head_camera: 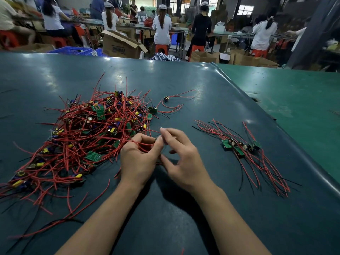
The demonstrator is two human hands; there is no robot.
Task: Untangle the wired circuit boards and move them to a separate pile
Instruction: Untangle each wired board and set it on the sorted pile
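Both hands were down at the near edge of the tangle [88, 133], a big heap of red and black wires with green boards and yellow parts mixed through it, spread over the left half of the dark tabletop [184, 80]. The left hand [138, 159] sat right against that heap, fingers [139, 138] curled in, red wires [141, 144] running across them and caught in the curl. The right hand [184, 161] was just beside it, touching or nearly so; it was blurred, thumb and forefinger drawn together near the left hand's fingertips as though pinching something thin, but what it had, I could not tell. Its other fingers hung loosely bent.

Off to the right, well apart from the heap, lay the sorted pile [242, 148]: a few green boards side by side, their red and black leads fanned out toward the near right and the far left. Between the two groups, farther back, one loose board [166, 99] lay alone with its red leads trailing right.

A lighter green mat [294, 100] covered the tabletop's right end. Beyond the far edge, people sat on red stools at long benches, with a cardboard box [119, 45] on the floor.
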